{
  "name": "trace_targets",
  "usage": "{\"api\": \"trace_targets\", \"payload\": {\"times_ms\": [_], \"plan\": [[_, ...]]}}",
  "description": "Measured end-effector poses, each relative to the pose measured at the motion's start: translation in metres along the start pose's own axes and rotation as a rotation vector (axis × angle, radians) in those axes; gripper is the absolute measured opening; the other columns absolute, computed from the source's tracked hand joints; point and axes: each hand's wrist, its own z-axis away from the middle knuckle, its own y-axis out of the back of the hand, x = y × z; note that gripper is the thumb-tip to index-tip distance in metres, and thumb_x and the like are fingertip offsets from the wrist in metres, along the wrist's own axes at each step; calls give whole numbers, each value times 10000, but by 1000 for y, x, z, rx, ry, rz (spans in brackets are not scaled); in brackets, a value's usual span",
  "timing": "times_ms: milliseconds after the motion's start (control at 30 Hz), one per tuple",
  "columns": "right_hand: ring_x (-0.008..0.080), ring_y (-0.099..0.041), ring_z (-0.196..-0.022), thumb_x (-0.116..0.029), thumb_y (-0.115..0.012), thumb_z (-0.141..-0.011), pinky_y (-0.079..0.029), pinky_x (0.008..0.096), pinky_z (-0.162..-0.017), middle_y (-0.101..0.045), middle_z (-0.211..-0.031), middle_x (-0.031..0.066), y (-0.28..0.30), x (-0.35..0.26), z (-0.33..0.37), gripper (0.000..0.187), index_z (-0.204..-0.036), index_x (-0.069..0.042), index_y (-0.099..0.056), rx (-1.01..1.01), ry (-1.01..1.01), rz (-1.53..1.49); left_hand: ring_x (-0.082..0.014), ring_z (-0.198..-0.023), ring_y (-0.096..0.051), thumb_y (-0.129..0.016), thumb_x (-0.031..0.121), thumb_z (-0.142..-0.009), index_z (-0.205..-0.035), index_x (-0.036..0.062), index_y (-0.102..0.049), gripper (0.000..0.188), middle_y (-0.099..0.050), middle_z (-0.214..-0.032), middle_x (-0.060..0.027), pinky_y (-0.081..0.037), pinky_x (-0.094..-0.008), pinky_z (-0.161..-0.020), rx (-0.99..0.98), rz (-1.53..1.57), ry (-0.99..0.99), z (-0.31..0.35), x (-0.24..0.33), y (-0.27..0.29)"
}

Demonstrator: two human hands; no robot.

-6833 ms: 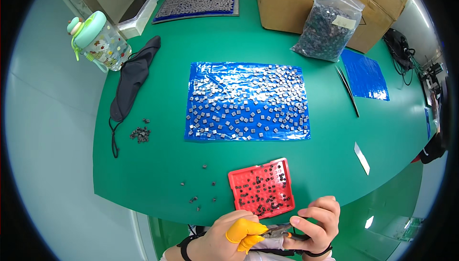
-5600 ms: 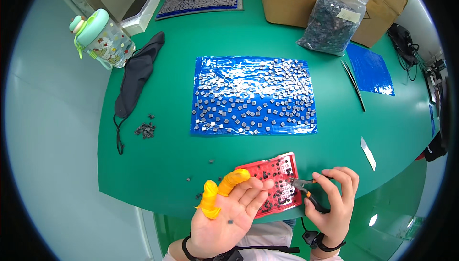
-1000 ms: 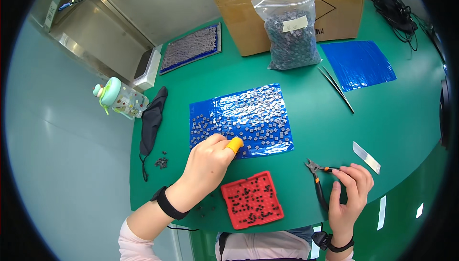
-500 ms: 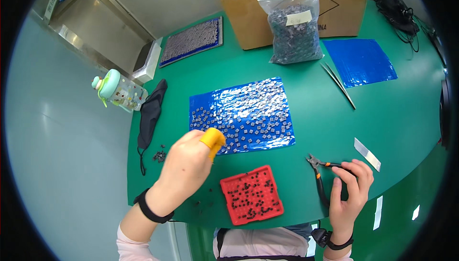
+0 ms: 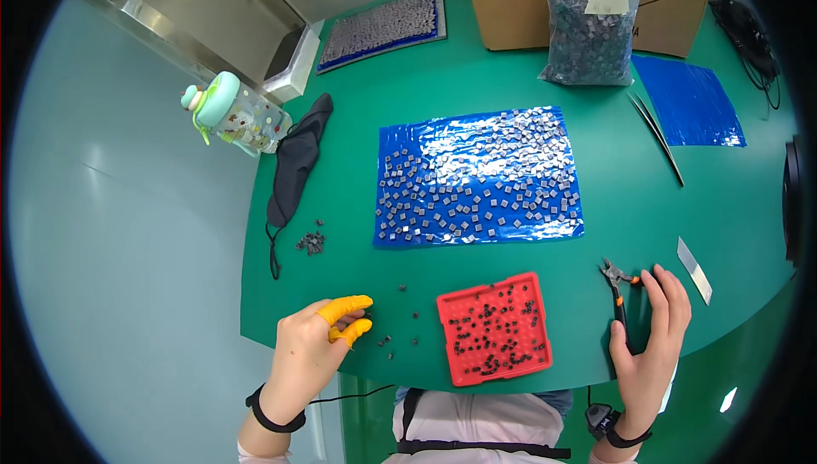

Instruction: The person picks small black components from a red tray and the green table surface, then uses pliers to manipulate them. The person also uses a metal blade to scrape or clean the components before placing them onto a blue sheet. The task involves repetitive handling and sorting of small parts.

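My left hand [image 5: 308, 343] is above the table's near left edge, with yellow finger covers on thumb and forefinger. Those two fingertips are apart, and I see nothing between them. Several loose dark bits [image 5: 389, 340] lie just right of it. My right hand [image 5: 657, 336] is round the side cutters [image 5: 619, 287], which have black and orange handles; their jaws point away from me. Between the hands sits a red tray [image 5: 446, 345] scattered with small black pieces. Beyond it lies a blue sheet [image 5: 400, 136] dotted with many small grey squares, densest at its far right.
A dark pile of bits [image 5: 312, 243] and a black mask [image 5: 296, 166] lie left, beside a bottle [image 5: 255, 120]. Tweezers [image 5: 657, 141], another blue sheet [image 5: 691, 102] and a blade [image 5: 694, 271] are right. A filled bag [image 5: 589, 39], carton [image 5: 515, 13] and loaded board [image 5: 383, 30] stand behind.
My left hand has come back from the near edge of the blue sheet to the table's near left edge, and its fingers have parted. My right hand stays at the cutters. The view has shifted.
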Motion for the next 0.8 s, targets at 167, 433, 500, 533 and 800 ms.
{"api": "trace_targets", "payload": {"times_ms": [167, 433, 500, 533, 800], "plan": [[339, -464, -1138, -46, -636, -603, -364, 444, -961, -518, -1210, 136, -9, 1, -2, 563, -1162, -20, -577, 105, 25, 22, -181, -696, -675, -739, -46, -691, -937, 20, -697, 258, -670, -804, -90, -539, -244, -628, 94, 42, -67, -5, -10, -13], [326, -508, -1046, -48, -624, -583, -400, 430, -908, -569, -1080, 120, -12, 4, 2, 512, -1094, -17, -611, 186, 55, 2, -179, -587, -608, -756, 2, -697, -873, 25, -708, 183, -642, -778, -75, -488, -255, -528, 124, 2, -131, -4, -18, -15], [326, -509, -1037, -48, -624, -582, -408, 428, -896, -568, -1070, 120, -12, 5, 3, 509, -1091, -16, -612, 195, 62, -10, -164, -624, -609, -756, -21, -687, -877, 12, -706, 200, -647, -780, -82, -490, -243, -553, 161, 75, -111, -2, -14, -17], [326, -509, -1035, -48, -623, -583, -412, 427, -891, -568, -1068, 120, -12, 5, 3, 508, -1090, -16, -611, 196, 74, -5, -161, -624, -606, -753, -24, -688, -883, 16, -706, 204, -645, -788, -81, -489, -243, -552, 149, 60, -121, -3, -14, -18], [322, -516, -1023, -50, -622, -589, -419, 423, -886, -570, -1063, 117, -14, 5, 4, 503, -1090, -12, -611, 211, 91, 3, -171, -658, -593, -747, -4, -699, -879, 60, -719, 193, -629, -828, -50, -485, -267, -555, 90, -67, -293, -9, 11, -15]]}}
